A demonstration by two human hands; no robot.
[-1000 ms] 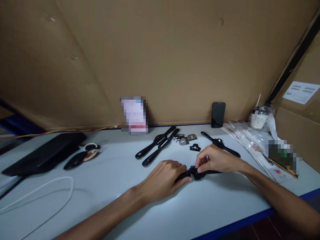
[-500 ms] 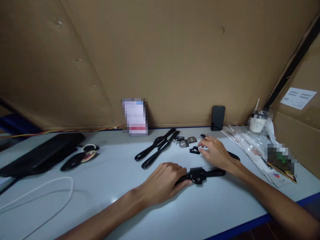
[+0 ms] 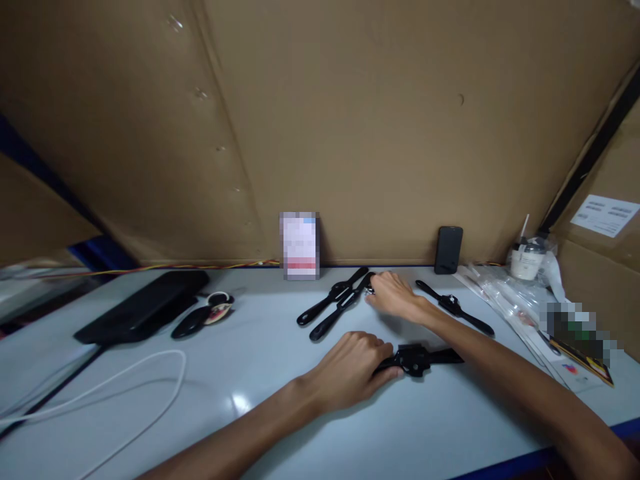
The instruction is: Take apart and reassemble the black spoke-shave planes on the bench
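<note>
My left hand point(image 3: 357, 370) grips the left handle of a black two-handled tool point(image 3: 414, 361), held just over the table near its front. Farther back, my right hand point(image 3: 395, 295) reaches down among small metal parts point(image 3: 370, 289), mostly hidden beneath it; its fingers are bent together, and what they pinch is too small to make out. Just left of it lie two more black tools, one point(image 3: 330, 301) behind the other point(image 3: 342, 305). Another black tool point(image 3: 453, 305) rests to the right of my right forearm.
A phone point(image 3: 449, 250) and a blurred upright screen point(image 3: 301, 247) lean on the cardboard wall. Plastic packets point(image 3: 515, 320) and a cup point(image 3: 527, 261) are at right. At left are a black case point(image 3: 145, 307), a black mouse-like object point(image 3: 191, 323) and a white cable point(image 3: 183, 373).
My right hand has moved left and back, from beside the small dark plate to over the small metal parts. The view has shifted left. My left hand keeps its grip on the tool.
</note>
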